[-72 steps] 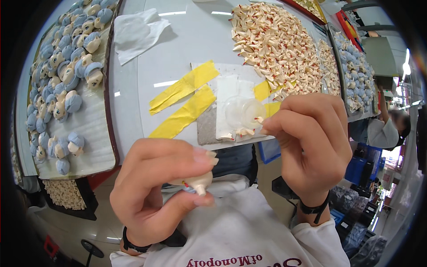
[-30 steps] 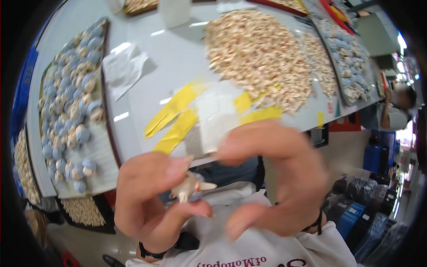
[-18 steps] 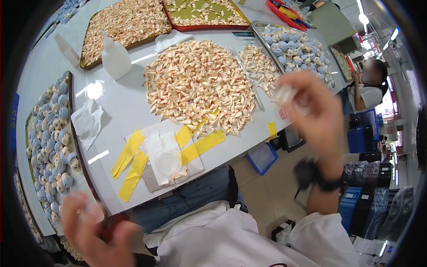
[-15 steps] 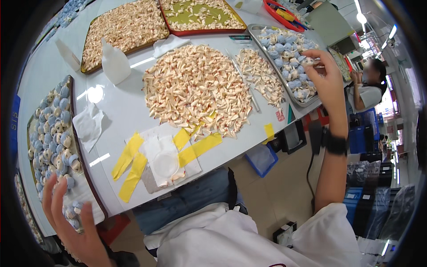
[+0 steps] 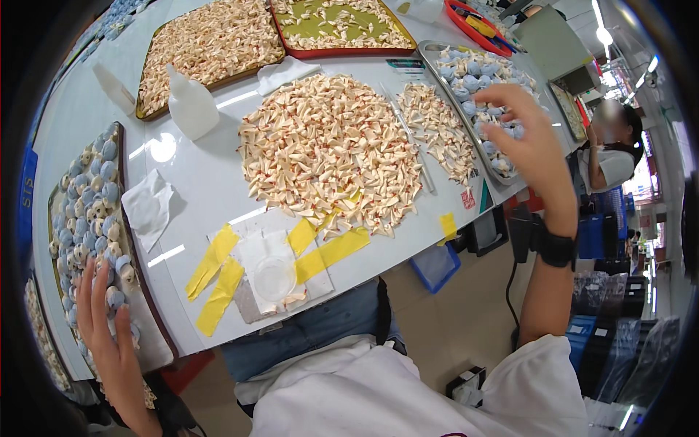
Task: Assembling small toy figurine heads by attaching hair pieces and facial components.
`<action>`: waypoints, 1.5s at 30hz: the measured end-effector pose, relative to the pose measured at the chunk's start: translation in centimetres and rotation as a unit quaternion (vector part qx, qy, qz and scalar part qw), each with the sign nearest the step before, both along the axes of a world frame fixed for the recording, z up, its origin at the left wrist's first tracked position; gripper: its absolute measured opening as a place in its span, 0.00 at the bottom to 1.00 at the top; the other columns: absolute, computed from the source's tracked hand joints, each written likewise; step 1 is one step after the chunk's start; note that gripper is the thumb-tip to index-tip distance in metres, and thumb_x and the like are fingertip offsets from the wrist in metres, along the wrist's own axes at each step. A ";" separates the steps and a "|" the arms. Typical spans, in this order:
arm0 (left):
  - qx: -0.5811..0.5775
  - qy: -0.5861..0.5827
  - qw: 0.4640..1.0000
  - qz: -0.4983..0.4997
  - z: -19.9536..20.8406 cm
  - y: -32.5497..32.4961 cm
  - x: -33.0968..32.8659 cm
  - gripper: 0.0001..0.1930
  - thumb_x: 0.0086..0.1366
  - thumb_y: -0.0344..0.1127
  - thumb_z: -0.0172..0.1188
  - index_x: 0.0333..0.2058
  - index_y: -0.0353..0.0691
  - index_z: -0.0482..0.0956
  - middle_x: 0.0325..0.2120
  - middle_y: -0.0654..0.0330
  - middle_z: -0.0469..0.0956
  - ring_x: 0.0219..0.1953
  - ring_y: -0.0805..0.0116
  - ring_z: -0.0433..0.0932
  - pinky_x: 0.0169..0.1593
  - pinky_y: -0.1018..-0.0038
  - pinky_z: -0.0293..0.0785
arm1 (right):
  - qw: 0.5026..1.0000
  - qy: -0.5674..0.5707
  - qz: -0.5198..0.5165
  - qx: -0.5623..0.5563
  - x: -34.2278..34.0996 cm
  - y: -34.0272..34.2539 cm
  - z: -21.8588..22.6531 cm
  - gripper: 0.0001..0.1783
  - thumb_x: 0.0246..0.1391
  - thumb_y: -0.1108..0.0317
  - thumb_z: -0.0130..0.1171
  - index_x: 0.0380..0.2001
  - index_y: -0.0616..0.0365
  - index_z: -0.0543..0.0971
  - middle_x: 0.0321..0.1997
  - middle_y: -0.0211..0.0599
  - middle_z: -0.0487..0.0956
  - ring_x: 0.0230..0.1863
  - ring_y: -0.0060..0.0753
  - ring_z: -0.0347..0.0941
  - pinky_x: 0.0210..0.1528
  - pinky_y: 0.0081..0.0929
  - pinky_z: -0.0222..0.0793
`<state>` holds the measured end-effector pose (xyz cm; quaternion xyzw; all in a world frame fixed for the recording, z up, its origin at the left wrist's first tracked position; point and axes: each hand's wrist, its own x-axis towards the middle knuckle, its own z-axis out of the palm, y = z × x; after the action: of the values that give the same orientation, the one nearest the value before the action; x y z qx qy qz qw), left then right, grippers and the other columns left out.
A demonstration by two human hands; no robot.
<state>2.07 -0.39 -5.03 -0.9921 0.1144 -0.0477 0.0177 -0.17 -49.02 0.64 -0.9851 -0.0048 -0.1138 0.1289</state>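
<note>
At the lower left of the frame, your left hand [image 5: 102, 328] lay flat, fingers spread, on the blue-and-cream pieces [image 5: 87, 211] in the left tray [image 5: 149, 306], holding nothing. At the upper right, your right hand [image 5: 535, 142] hovered over the metal tray [image 5: 437, 54] of similar pieces, grip loosely open. Between them, the white worktop [image 5: 211, 182] carried a pile of pale folded pieces [image 5: 331, 149].

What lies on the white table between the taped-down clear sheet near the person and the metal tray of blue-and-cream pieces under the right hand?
In the head view, a big heap of small cream-and-red pieces lies between the taped sheet and the metal tray, with a smaller heap beside the tray.
</note>
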 end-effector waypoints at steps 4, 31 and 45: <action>-0.039 -0.002 0.999 -0.032 -0.1 -0.1 0.1 0.19 0.66 0.34 0.43 0.55 0.46 0.64 0.58 0.59 0.60 0.61 0.60 0.55 0.61 0.64 0.53 | 0.999 0.033 0.020 0.007 1.4 0.5 -3.2 0.19 0.44 0.78 0.51 0.44 0.57 0.73 0.43 0.37 0.73 0.42 0.33 0.69 0.43 0.26 0.65; -0.126 -0.012 0.992 0.010 1.1 -1.4 -0.7 0.15 0.53 0.28 0.58 0.41 0.38 0.71 0.45 0.55 0.67 0.49 0.56 0.65 0.51 0.67 0.61 | 0.998 -0.020 0.020 0.061 3.6 0.4 -2.8 0.06 0.43 0.73 0.58 0.25 0.65 0.75 0.22 0.38 0.76 0.22 0.28 0.71 0.28 0.22 0.65; -0.239 -0.103 0.961 0.094 0.8 -0.5 -1.4 0.11 0.59 0.29 0.56 0.40 0.34 0.72 0.43 0.58 0.71 0.43 0.66 0.70 0.45 0.73 0.66 | 0.965 -0.075 -0.133 0.213 -1.8 1.8 -1.7 0.06 0.54 0.73 0.51 0.31 0.65 0.75 0.25 0.29 0.75 0.25 0.16 0.68 0.30 0.13 0.64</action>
<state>0.71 -0.88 -4.18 -0.9636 0.0038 -0.1735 -0.2036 -1.97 -47.25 -1.02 -0.9153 0.1410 -0.2023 0.3184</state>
